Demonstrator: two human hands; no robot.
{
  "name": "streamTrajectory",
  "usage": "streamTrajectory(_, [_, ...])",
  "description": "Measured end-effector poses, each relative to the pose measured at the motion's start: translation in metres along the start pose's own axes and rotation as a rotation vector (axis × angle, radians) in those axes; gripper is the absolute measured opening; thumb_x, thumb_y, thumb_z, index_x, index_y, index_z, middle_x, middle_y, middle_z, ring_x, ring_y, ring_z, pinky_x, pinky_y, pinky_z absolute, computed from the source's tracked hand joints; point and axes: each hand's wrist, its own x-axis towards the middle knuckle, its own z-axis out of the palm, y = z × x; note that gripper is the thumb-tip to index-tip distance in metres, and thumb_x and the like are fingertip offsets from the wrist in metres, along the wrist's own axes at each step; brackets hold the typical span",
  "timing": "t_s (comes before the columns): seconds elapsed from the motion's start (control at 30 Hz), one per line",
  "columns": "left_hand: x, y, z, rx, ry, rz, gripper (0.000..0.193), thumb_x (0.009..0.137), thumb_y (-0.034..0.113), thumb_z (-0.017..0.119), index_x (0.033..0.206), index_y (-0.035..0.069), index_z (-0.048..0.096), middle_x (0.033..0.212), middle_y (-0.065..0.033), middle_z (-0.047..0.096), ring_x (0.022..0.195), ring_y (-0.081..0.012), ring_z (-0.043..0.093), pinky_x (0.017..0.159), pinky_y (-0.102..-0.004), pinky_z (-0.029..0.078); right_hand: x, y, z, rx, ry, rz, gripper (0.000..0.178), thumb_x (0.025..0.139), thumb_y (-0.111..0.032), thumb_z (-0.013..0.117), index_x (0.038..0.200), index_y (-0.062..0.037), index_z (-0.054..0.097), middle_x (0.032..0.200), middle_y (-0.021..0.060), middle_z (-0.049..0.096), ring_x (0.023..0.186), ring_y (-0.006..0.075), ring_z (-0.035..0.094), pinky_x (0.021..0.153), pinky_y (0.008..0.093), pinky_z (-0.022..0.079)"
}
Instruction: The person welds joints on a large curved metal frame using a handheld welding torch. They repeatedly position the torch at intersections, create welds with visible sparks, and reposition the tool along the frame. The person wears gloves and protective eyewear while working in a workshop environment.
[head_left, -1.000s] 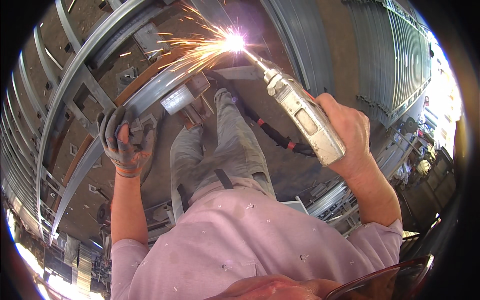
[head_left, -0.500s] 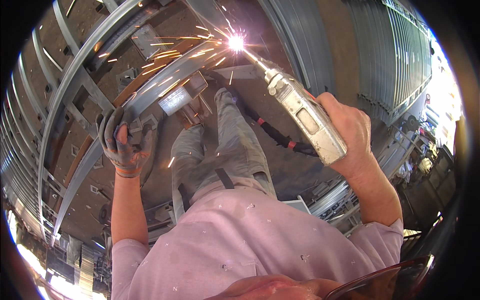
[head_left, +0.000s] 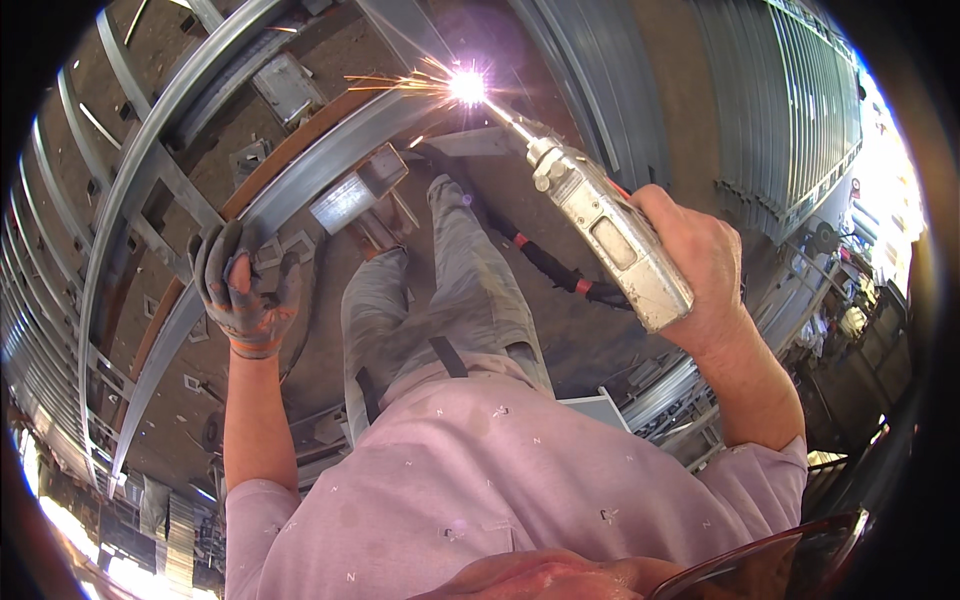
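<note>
Holding a glaring tool tip at the far end of a grey metal bar

From my remote post, looking down through the head camera, I have the bare right hand closed firmly around a scuffed silver, box-shaped metal handheld tool. Its slender nozzle points up and to the left, ending in a white-violet glare that throws short orange sparks leftward. The glare hides whether the tip touches the metal.

My left hand, in a grey glove with an orange cuff, is half open: fingers loosely curled, thumb apart, with no held object showing. It lies over the long, smooth grey metal bar; I cannot tell whether it touches. That bar runs from the lower left up toward the glare, beside a narrow rust-brown strip. Just below its upper stretch sits a short, shiny square-sided metal piece.

The ground under me is a dull brown floor with small metal offcuts strewn at left. A large curved grey metal frame fills the left side. Long grey metal lengths lie beyond the tool, and a ribbed grey metal stack stands farther right. A black hose with red bands trails near the trousers. Jumbled scrap crowds the right edge, where harsh daylight floods in.
</note>
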Motion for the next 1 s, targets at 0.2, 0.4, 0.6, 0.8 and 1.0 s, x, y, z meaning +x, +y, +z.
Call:
streamTrajectory(0.2, [-0.002, -0.001, 0.001, 0.03, -0.014, -0.013, 0.07, 0.093, 0.026, 0.084, 0.155, 0.012, 0.054, 0.148, -0.0175, 0.064, 0.134, -0.0419, 0.063, 0.119, -0.0615, 0.046, -0.002, 0.005, 0.007, 0.034, 0.091, -0.059, 0.035, 0.092, -0.036, 0.083, 0.101, -0.0087, 0.064, 0.075, 0.0166, 0.07, 0.07, 0.0398, 0.072, 0.062, 0.0453, 0.055])
streamTrajectory(0.4, [-0.002, -0.003, -0.002, 0.004, -0.024, -0.026, 0.067, 0.095, 0.03, 0.084, 0.154, 0.012, 0.055, 0.147, -0.0171, 0.065, 0.133, -0.0415, 0.064, 0.119, -0.0618, 0.046, -0.016, 0.011, -0.005, 0.091, 0.086, 0.064, 0.041, 0.085, -0.031, 0.086, 0.117, -0.0121, 0.069, 0.089, 0.0167, 0.075, 0.085, 0.0437, 0.073, 0.074, 0.0466, 0.058])
streamTrajectory(0.6, [0.002, 0.001, -0.005, -0.061, -0.016, -0.06, 0.063, 0.091, 0.022, 0.084, 0.147, 0.009, 0.059, 0.146, -0.0198, 0.065, 0.133, -0.0458, 0.063, 0.119, -0.0635, 0.046, -0.059, 0.029, -0.018, 0.396, 0.17, 0.177, 0.033, 0.089, -0.005, 0.076, 0.121, 0.0018, 0.073, 0.081, 0.0129, 0.071, 0.069, 0.0291, 0.069, 0.07, 0.0353, 0.055])
streamTrajectory(0.8, [0.001, 0.017, -0.032, -0.076, -0.111, -0.136, 0.064, 0.087, 0.017, 0.084, 0.145, 0.008, 0.058, 0.148, -0.0209, 0.064, 0.135, -0.0472, 0.061, 0.119, -0.0626, 0.046, -0.087, 0.048, -0.032, 0.636, 0.149, 0.244, 0.03, 0.092, -0.003, 0.081, 0.121, 0.0023, 0.076, 0.093, 0.0038, 0.075, 0.082, 0.0105, 0.067, 0.078, 0.0303, 0.056])
streamTrajectory(1.0, [-0.007, 0.054, -0.07, -0.061, -0.249, -0.255, 0.064, 0.076, 0.014, 0.088, 0.134, 0.006, 0.061, 0.143, -0.0198, 0.065, 0.133, -0.047, 0.062, 0.119, -0.0621, 0.047, -0.091, 0.073, -0.074, 0.805, 0.156, 0.23, 0.031, 0.095, -0.006, 0.085, 0.124, -0.0006, 0.076, 0.095, 0.0019, 0.072, 0.085, 0.0093, 0.066, 0.079, 0.0279, 0.054])
